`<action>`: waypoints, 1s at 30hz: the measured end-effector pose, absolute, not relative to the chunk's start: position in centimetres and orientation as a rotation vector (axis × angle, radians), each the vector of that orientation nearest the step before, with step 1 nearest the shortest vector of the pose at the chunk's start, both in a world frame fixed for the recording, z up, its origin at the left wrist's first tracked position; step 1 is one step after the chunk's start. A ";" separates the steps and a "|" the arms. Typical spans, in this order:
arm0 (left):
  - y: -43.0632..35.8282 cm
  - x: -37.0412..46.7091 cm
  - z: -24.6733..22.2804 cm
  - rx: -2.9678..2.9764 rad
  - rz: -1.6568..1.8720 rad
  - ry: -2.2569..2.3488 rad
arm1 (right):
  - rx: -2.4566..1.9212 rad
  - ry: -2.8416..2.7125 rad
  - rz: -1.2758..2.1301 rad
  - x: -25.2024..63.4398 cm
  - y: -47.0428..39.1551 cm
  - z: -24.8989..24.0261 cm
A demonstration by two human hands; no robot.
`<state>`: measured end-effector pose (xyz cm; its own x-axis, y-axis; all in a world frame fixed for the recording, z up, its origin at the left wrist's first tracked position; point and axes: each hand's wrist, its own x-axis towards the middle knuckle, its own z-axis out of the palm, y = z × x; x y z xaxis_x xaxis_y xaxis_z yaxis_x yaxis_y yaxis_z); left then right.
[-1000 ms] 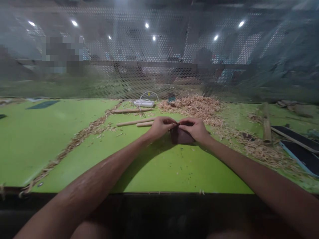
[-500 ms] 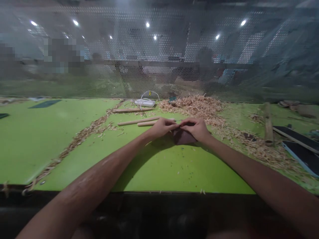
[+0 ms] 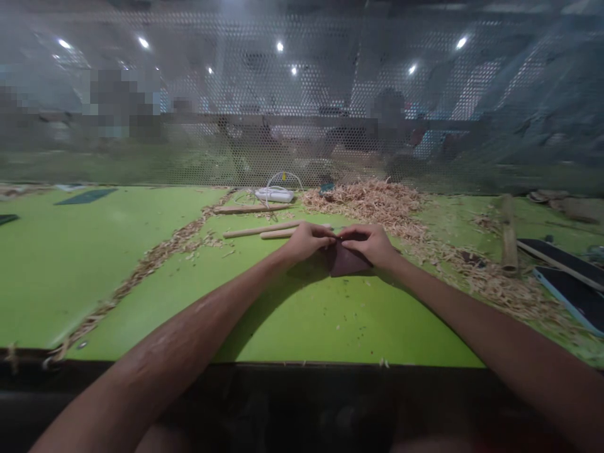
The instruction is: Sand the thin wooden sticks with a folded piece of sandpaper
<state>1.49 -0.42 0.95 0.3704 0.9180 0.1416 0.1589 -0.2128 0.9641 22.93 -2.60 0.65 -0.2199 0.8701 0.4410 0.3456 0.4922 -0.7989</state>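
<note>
Green workbench top (image 3: 94, 264), strewn with a pale wood-shaving heap (image 3: 372, 201) at the mesh screen. Two pale wooden dowels (image 3: 264, 230) lie just beyond the hands. Left hand (image 3: 306, 241) and right hand (image 3: 370, 244) meet fingertip to fingertip, pinching the upper edge of a dark reddish-brown abrasive-looking sheet (image 3: 346, 263) flat on the bench (apparently to fold it).

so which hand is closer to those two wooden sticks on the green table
Left. The left hand lies right beside the near ends of the wooden sticks; the right hand sits farther off, on the dark sheet.
</note>
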 end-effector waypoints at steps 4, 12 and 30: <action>-0.6 1.6 1.1 1.645 0.946 0.996 | -1.023 -1.791 0.704 22.9 -2.7 0.7; -0.8 1.7 1.3 1.758 0.986 0.989 | -1.033 -1.747 0.749 22.9 -2.7 0.5; 0.0 -0.1 1.3 1.894 0.630 0.880 | -0.954 -1.764 0.760 22.8 -2.7 0.8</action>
<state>-0.10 0.05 1.31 0.6125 0.7878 0.0644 0.3146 -0.3178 0.8944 22.79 -2.69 0.81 -0.2376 0.8619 0.4479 0.2670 0.5013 -0.8231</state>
